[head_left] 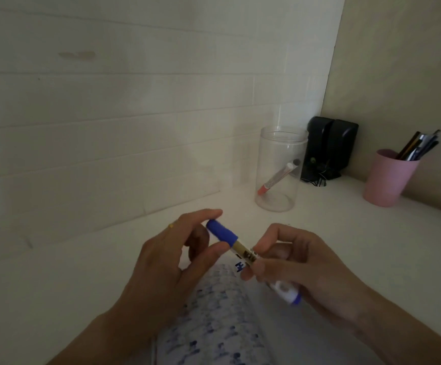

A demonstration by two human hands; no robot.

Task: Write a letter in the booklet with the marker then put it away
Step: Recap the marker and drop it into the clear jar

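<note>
— So, where is the marker (251,255)?
— Held over the booklet (215,317), a cylinder with a smooth blue cap (222,233). The right hand (301,272) pinches its pale barrel; the left hand (166,262) has thumb and fingers loosely curled around the cap.
— And the booklet?
— Flat on the white desk (69,280), paper speckled blue, a blue mark near its top edge.
— Behind?
— A clear plastic jar (280,169) holding a red-tipped pen (277,177), a matte pink cup (388,177).

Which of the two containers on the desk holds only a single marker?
The clear jar by the wall holds only one red-tipped marker, leaning inside. The pink cup to its right is packed with several pens.
</note>
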